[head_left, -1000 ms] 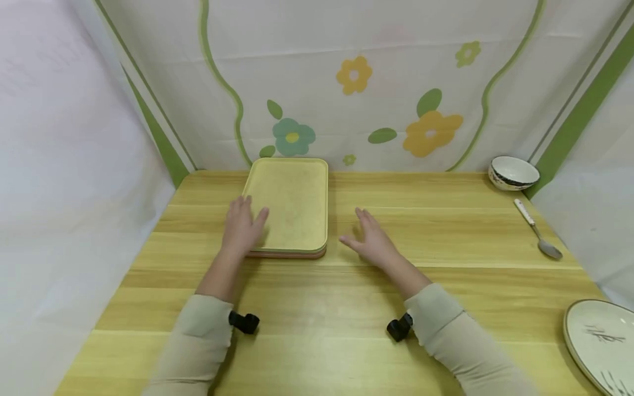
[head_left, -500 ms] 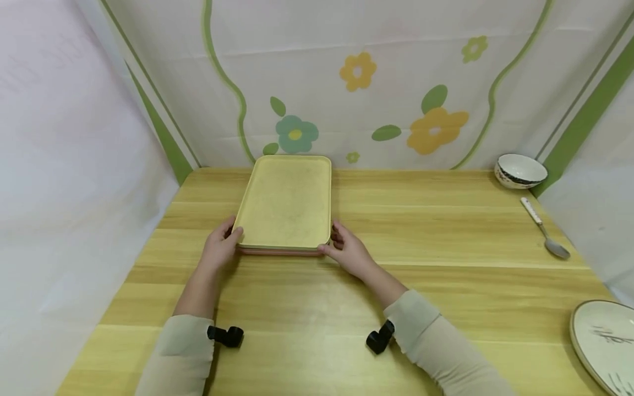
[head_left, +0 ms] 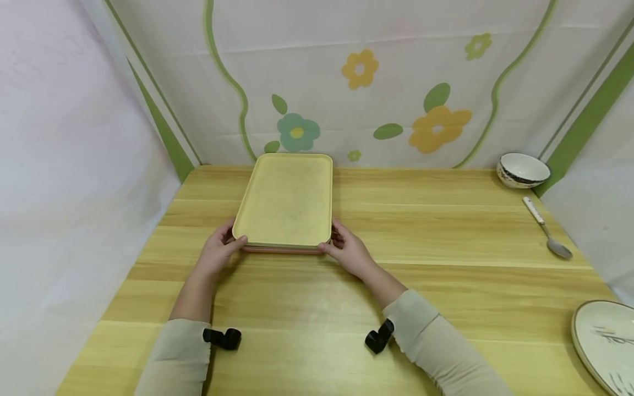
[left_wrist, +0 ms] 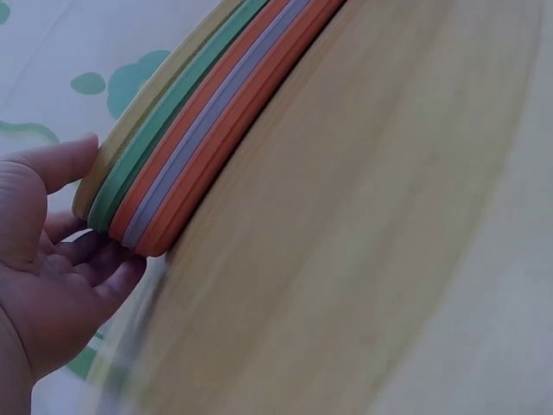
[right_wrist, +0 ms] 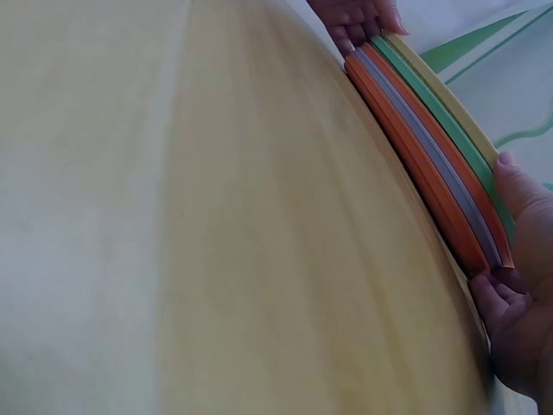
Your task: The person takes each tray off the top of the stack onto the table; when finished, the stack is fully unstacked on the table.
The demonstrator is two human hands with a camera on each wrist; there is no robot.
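Observation:
A stack of rectangular trays lies toward the back of the table, left of centre, with a yellow tray (head_left: pixel 287 201) on top. Below it in the left wrist view come a green tray (left_wrist: pixel 147 160), an orange one, a lilac one and more orange. My left hand (head_left: pixel 215 252) grips the stack's near left corner, thumb on the yellow rim and fingers curled by the side. At the near right corner my right hand (head_left: pixel 353 256) holds on likewise, its thumb (right_wrist: pixel 517 180) on the top edge. Some fingertips are hidden behind the trays.
On the wooden table (head_left: pixel 297 319), a patterned bowl (head_left: pixel 523 170) stands at the back right corner. A spoon (head_left: pixel 547 228) with a white handle lies before it. A pale plate (head_left: pixel 604 335) sits at the front right. A flowered cloth (head_left: pixel 396 71) hangs behind.
Both hands have come in from beside the trays and taken hold of the near corners. The yellow tray's near left corner has shifted slightly left.

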